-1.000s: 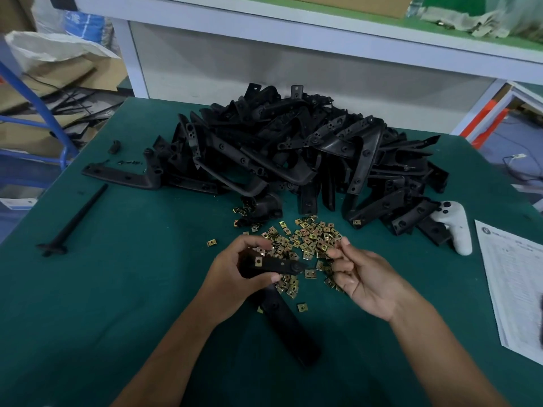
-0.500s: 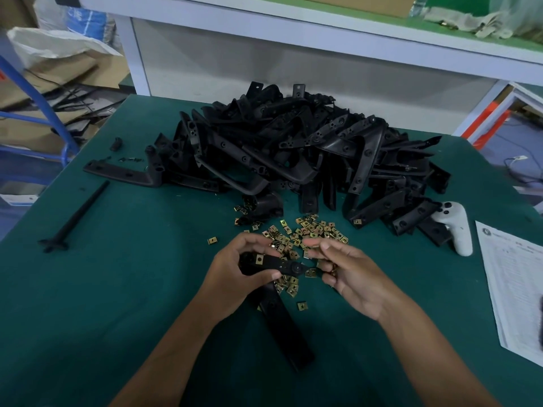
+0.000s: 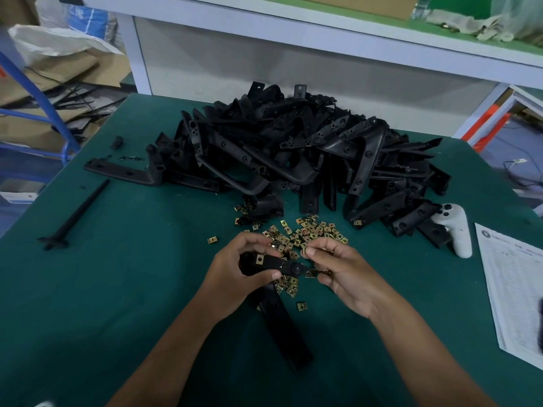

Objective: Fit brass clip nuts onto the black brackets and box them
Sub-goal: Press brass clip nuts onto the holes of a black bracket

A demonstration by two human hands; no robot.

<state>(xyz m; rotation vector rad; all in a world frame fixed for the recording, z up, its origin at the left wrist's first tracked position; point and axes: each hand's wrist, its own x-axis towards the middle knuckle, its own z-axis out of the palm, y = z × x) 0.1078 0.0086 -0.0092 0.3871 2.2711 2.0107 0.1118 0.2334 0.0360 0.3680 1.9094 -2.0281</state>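
Observation:
My left hand (image 3: 239,282) grips a black L-shaped bracket (image 3: 286,333) at its bend, the long arm pointing down toward me. One brass clip nut (image 3: 260,259) sits on the short arm. My right hand (image 3: 342,274) is at the tip of that short arm, thumb and forefinger pinching a brass clip nut (image 3: 305,252). A scatter of loose brass clip nuts (image 3: 305,233) lies on the green table just beyond both hands. Behind it rises a big pile of black brackets (image 3: 293,154).
A white game controller (image 3: 457,230) lies right of the pile, next to a printed paper sheet (image 3: 514,289) at the table's right edge. A black spike-shaped part (image 3: 75,215) and small black bits lie at the left. A white shelf frame (image 3: 293,27) stands behind the table.
My right hand moved left from the loose clip nuts to the tip of the bracket's short arm, carrying a nut. My left hand kept holding the bracket almost still.

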